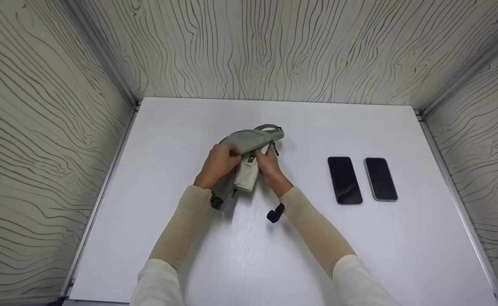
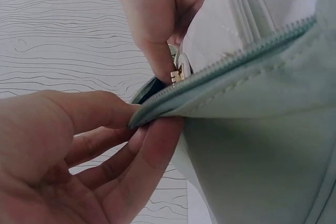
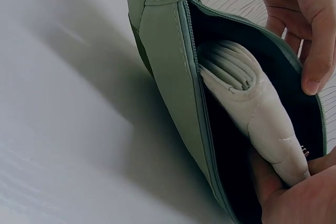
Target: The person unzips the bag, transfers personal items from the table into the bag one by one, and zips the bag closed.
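A sage-green zippered pouch bag [image 1: 249, 140] with straps is held at the middle of the table, its zipper undone and the dark lining showing. My left hand [image 1: 220, 162] pinches the zipper edge [image 2: 226, 66] between thumb and fingers, holding the mouth wide. A white folded wallet [image 3: 273, 124] with a gold clasp [image 2: 178, 74] sits partly inside the opening. My right hand [image 1: 269, 163] grips the wallet at its clasp end, thumb and fingers on either side; some fingers are hidden within the bag in the right wrist view.
Two dark-screened smartphones, a left one [image 1: 345, 180] and a right one [image 1: 380, 179], lie side by side right of the bag. Black buckles [image 1: 275, 213] hang near the forearms. Patterned panels [image 1: 253, 51] border the white table [image 1: 180, 123] at the back and sides.
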A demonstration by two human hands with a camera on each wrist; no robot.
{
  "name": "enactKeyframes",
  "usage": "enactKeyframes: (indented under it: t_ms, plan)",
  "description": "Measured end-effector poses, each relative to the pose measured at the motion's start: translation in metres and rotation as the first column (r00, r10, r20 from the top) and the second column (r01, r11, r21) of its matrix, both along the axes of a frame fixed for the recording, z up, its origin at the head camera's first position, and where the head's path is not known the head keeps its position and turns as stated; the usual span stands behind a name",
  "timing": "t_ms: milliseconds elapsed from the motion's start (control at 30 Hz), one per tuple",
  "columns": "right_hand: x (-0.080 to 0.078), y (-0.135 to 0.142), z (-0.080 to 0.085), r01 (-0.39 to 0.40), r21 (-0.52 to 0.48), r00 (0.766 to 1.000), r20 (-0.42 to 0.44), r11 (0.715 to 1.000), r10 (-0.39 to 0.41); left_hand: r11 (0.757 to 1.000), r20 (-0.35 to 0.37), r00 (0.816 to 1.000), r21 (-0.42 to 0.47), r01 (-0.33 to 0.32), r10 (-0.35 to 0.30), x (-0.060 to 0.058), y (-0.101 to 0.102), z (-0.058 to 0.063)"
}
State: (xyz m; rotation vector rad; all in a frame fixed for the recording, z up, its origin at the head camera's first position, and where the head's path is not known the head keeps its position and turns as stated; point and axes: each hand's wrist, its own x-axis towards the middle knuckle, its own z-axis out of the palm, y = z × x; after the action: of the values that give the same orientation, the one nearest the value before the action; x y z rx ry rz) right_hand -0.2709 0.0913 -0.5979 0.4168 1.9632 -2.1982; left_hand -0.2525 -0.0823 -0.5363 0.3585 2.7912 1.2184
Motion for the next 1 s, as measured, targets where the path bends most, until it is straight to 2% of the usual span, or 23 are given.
enactKeyframes:
  t_ms: [233,600,767,1000]
  plan:
    - [0.000,-0.003,0.003,0.030,-0.115,0.997,0.068,0.993,-0.022,1.000,-0.014,1.000,0.003,0.002,-0.002,0.001,-0.001,0.000]
    - [0.004,-0.011,0.006,0.019,-0.288,0.999,0.033,0.957,-0.010,1.000,-0.019,1.000,0.007,0.013,-0.013,0.001,-0.001,0.001]
    - [0.005,-0.013,0.006,0.007,-0.301,0.999,0.042,0.954,0.006,1.000,-0.030,0.999,0.001,0.015,-0.015,0.001,-0.001,0.000]
    - [0.007,-0.014,0.006,0.019,-0.318,0.998,0.068,0.948,0.003,1.000,-0.003,1.000,-0.003,-0.007,0.007,0.002,-0.001,0.000]
